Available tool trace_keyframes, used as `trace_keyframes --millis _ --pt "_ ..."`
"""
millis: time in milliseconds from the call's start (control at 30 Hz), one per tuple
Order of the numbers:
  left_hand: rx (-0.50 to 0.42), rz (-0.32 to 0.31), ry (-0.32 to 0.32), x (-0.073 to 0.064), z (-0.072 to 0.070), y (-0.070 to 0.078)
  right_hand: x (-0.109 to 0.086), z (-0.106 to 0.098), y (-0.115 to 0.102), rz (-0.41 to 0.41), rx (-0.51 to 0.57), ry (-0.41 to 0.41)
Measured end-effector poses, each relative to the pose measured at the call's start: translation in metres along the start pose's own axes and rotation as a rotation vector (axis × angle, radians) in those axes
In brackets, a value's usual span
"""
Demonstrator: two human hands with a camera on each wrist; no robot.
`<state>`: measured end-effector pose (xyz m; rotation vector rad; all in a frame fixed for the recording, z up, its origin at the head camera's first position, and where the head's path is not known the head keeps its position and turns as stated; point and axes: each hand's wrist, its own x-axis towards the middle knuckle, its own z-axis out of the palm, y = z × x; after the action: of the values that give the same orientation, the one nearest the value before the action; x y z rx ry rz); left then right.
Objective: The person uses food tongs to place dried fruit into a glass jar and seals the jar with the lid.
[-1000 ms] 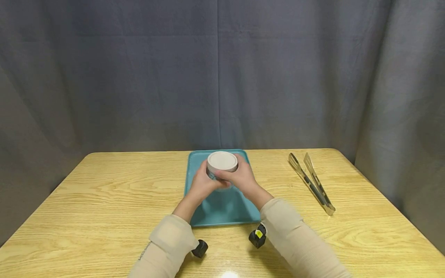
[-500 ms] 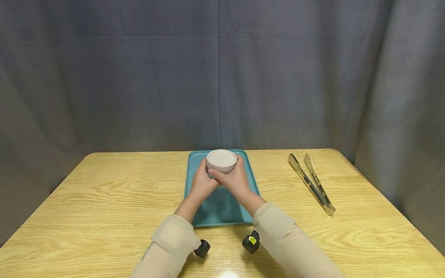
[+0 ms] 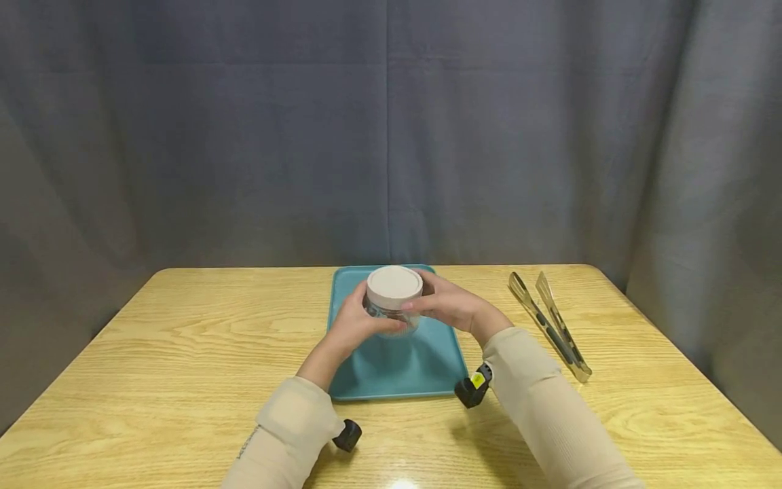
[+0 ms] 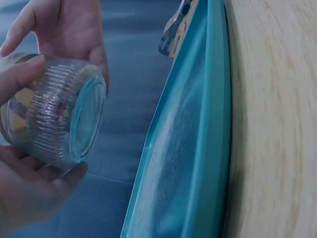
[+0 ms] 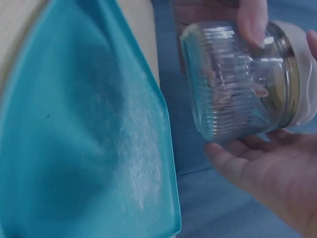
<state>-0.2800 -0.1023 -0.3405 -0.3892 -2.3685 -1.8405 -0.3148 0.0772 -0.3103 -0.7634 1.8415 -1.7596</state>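
Note:
Above a teal tray (image 3: 397,373) a ribbed clear glass jar (image 4: 54,109) with a white lid (image 3: 394,284) is held in the air between both hands. My left hand (image 3: 354,322) grips the glass body, its thumb across the front and its fingers round the far side. At the lid's right side is my right hand (image 3: 449,302), with its thumb tip at the front of the lid's lower edge and its fingers curving behind. The right wrist view shows the jar's ribbed glass (image 5: 233,79) between the two hands, clear of the tray.
Metal tongs (image 3: 552,326) with dark grips lie spread on the wooden table (image 3: 183,353), right of the tray. A grey curtain (image 3: 244,149) hangs behind the table's far edge. Black wrist cameras (image 3: 473,386) hang below both sleeves.
My right hand has turned back to the right around the lid, its thumb moving from the front left to the front right. More of the glass shows below the lid. My left hand keeps its hold.

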Motion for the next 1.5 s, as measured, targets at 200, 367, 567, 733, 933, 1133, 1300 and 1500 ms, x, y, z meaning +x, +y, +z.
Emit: trace_keyframes --millis 200,367,567,733,933,1133,1300,1500 --pt "-0.018 0.015 -0.042 0.0 0.0 -0.001 0.001 0.001 0.002 -0.012 0.026 0.039" --pt "-0.002 0.014 -0.014 0.002 0.001 -0.003 0.001 0.014 0.007 -0.058 -0.089 0.185" --pt "0.019 0.023 0.055 0.003 0.004 -0.004 0.003 0.037 0.013 -0.086 -0.127 0.406" --pt "0.101 0.046 0.134 0.004 0.008 -0.004 0.007 0.051 0.019 -0.171 -0.092 0.537" --pt "0.19 0.056 0.211 0.004 0.013 -0.002 0.012 0.067 0.021 -0.241 -0.119 0.706" --pt "0.142 0.054 0.189 0.004 0.012 -0.001 0.006 0.065 0.015 -0.176 -0.14 0.676" --pt "0.042 0.033 0.096 0.002 0.004 0.002 -0.006 0.039 0.007 -0.056 -0.127 0.451" --pt "0.013 0.025 -0.056 -0.001 -0.004 0.007 -0.009 0.012 -0.002 -0.088 -0.058 0.096"
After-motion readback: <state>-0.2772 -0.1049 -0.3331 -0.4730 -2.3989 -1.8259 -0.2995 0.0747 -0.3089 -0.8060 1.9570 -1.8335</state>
